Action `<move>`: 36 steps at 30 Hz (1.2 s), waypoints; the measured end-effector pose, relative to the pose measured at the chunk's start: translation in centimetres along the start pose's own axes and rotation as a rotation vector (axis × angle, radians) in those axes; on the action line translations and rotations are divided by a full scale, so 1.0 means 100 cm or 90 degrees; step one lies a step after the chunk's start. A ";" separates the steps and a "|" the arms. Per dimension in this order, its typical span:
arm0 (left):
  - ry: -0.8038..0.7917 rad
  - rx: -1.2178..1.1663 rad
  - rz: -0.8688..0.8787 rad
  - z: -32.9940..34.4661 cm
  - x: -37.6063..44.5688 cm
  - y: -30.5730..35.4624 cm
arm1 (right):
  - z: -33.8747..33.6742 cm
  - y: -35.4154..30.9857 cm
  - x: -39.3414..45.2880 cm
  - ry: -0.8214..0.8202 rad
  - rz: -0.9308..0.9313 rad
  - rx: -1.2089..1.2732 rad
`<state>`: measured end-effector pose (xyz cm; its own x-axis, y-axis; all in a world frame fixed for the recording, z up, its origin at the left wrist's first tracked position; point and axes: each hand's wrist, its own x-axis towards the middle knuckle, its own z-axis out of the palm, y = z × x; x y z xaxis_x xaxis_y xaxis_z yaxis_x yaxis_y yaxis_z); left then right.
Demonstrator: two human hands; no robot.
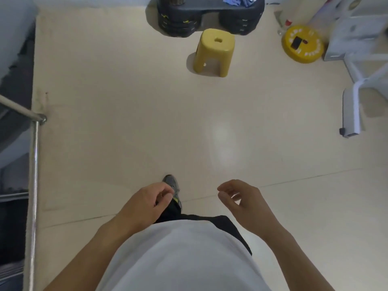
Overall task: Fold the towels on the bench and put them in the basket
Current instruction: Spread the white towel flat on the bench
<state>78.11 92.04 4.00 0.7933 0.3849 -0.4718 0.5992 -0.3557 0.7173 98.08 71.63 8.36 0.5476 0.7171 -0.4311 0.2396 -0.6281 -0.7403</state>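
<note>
Bare fingers loosely curled on both hands, holding nothing: left hand (150,201), right hand (241,201), above cream floor (126,122). Blue towels (239,1) lie on black bench (210,11) far ahead, behind yellow stool (214,52).

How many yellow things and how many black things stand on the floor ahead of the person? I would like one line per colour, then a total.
Yellow: 2, the stool and the round disc
Black: 1, the bench
Total: 3
</note>
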 end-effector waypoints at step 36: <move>-0.004 0.076 0.074 -0.574 0.689 0.114 | -0.229 -0.338 0.781 0.006 -0.054 -0.059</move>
<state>133.38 163.36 9.07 0.8581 0.3301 -0.3932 0.5121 -0.4961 0.7011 151.11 141.91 11.52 0.5301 0.7659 -0.3638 0.3576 -0.5909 -0.7231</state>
